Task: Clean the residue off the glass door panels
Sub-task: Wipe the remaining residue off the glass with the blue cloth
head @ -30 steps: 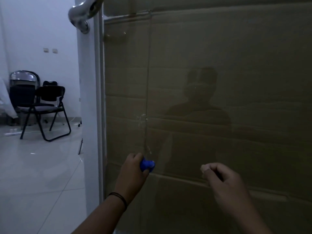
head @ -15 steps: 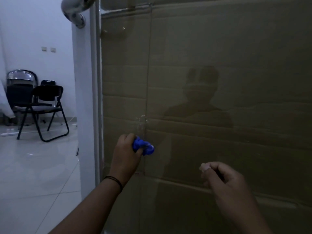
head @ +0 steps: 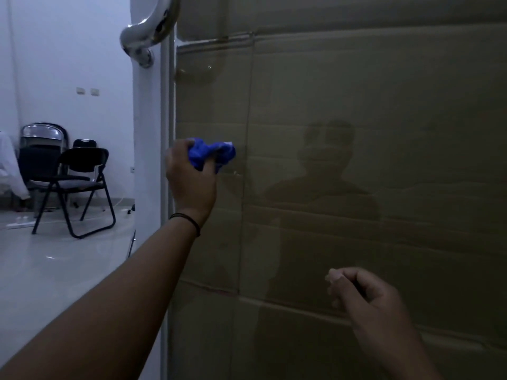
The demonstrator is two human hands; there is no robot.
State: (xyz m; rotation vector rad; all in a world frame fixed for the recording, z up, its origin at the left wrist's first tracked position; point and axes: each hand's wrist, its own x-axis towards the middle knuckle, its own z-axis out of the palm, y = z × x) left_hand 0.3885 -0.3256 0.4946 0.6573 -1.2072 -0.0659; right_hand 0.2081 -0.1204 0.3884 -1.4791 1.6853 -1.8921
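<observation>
A glass door panel (head: 356, 105) fills the right of the view, with brown cardboard behind it and a dim reflection of a person in it. My left hand (head: 190, 182) grips a crumpled blue cloth (head: 212, 153) and presses it against the glass near the panel's left edge, about mid-height. My right hand (head: 365, 294) hangs lower right in front of the glass, fingers curled into a loose fist; whether it pinches something small I cannot tell.
A chrome door handle (head: 148, 31) juts out at the top of the white door frame (head: 149, 160). Left of the frame lies a tiled floor (head: 55, 270) with black folding chairs (head: 74, 185) against a white wall.
My left hand has moved the blue cloth up the glass, from low on the panel to about mid-height. My right hand has stayed roughly where it was.
</observation>
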